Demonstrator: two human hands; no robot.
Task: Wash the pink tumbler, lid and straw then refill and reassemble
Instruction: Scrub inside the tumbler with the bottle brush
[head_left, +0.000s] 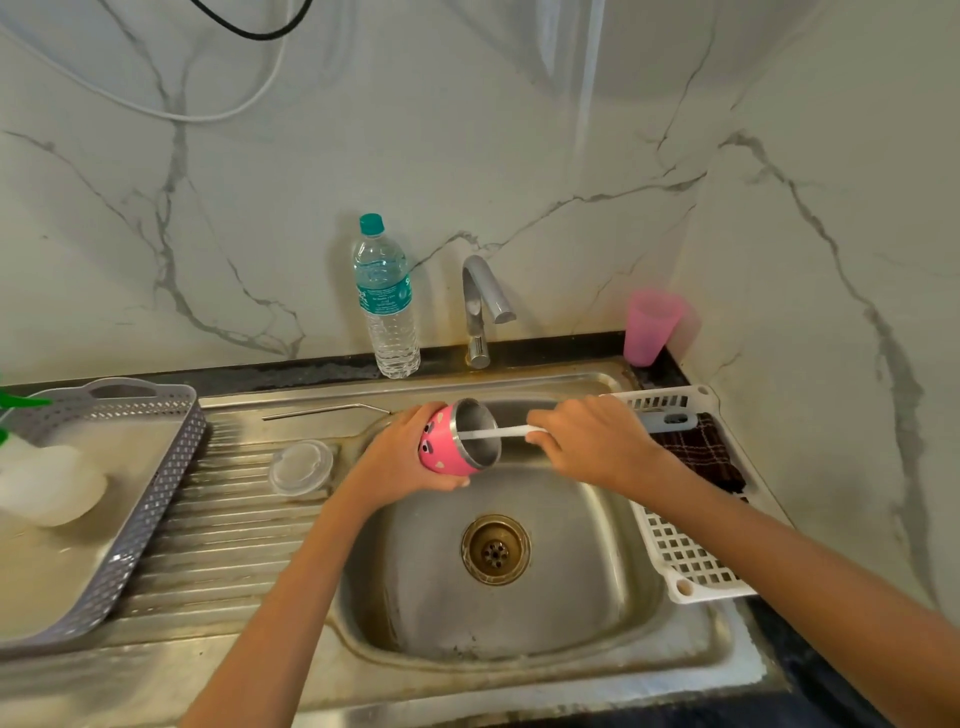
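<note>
You're scrubbing inside: left hand (397, 460) gripping pink tumbler (441, 452), right hand (589, 441) gripping white brush (498, 432); rinsing under tap (480, 304) probably coming next.

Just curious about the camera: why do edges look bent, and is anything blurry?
Head view: the wide-angle lens bows the sink rim; the pink plastic cup and grey tray look soft; the pink tumbler is sharper; lighting even, shadows faint.
</note>
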